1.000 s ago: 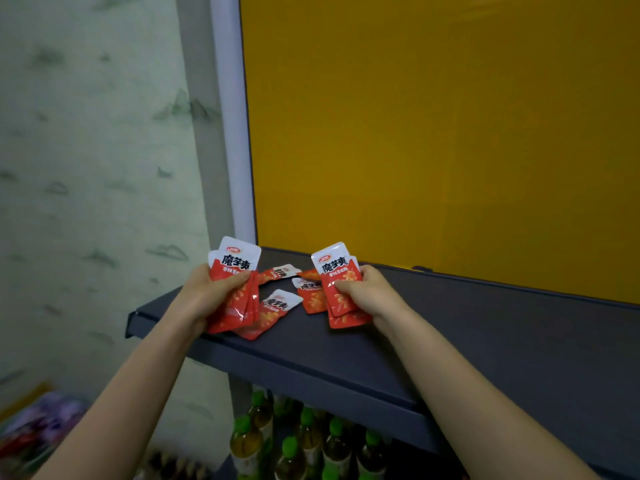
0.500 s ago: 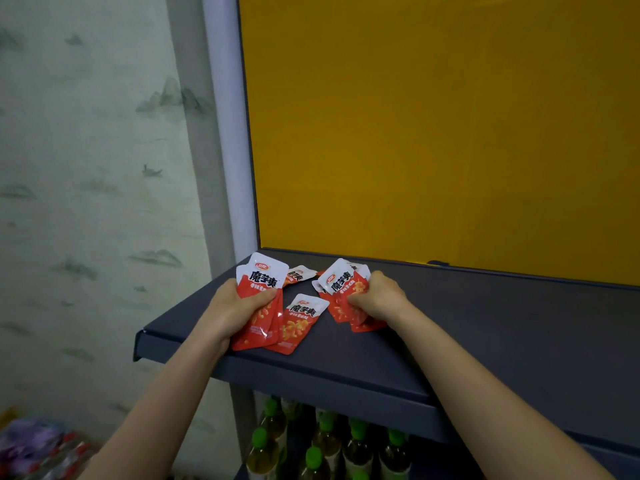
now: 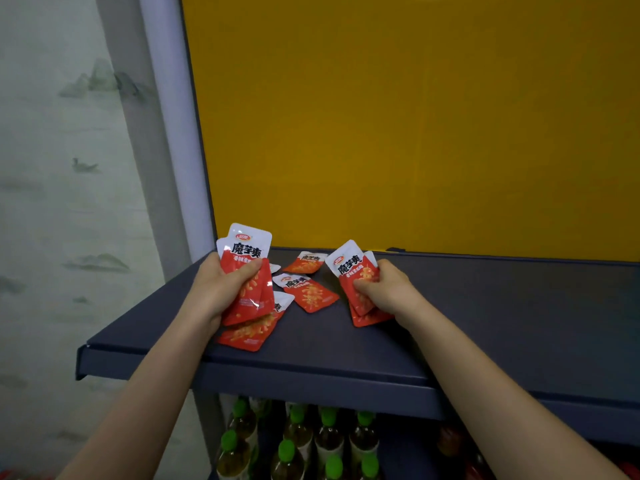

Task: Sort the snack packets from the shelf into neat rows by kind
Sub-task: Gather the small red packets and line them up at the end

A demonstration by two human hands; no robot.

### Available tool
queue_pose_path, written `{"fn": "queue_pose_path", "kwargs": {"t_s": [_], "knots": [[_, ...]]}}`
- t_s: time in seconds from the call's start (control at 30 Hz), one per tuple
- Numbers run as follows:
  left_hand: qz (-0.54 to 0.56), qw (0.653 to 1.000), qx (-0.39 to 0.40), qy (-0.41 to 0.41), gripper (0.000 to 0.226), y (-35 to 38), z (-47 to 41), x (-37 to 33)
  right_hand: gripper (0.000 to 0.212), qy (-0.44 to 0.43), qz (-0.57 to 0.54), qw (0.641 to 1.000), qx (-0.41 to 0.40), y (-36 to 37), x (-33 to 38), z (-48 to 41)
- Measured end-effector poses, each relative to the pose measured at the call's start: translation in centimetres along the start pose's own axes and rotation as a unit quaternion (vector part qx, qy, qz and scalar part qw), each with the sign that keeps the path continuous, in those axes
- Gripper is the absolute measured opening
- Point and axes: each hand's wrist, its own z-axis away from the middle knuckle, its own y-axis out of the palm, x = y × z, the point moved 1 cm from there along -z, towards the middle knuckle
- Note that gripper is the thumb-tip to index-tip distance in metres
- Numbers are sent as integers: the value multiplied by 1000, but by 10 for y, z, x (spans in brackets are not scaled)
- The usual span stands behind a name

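Left hand [image 3: 214, 292] and right hand [image 3: 384, 294], fingers [image 3: 242, 273] pinching fanned packets [image 3: 251, 249] above the shelf [image 3: 485, 323]; likely light, slick, floppy, best gripped mid-body.

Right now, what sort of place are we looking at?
Likely a small shop or stockroom: a dark display shelf strewn with red snack packets, and rows of green-capped bottles stocked below it.
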Motion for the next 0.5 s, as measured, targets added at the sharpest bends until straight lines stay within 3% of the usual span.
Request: {"fn": "queue_pose_path", "kwargs": {"t_s": [0.1, 0.27, 0.5], "knots": [[10, 999, 43, 11, 9, 38, 9, -11, 30, 18, -102, 994, -25, -31, -23, 14], [32, 988, 145, 27, 9, 128, 37, -27, 25, 24, -200, 975, -93, -114, -68, 52], [73, 949, 304, 34, 8, 295, 129, -60, 22, 51, -203, 948, -241, -268, -158, 139]]}}
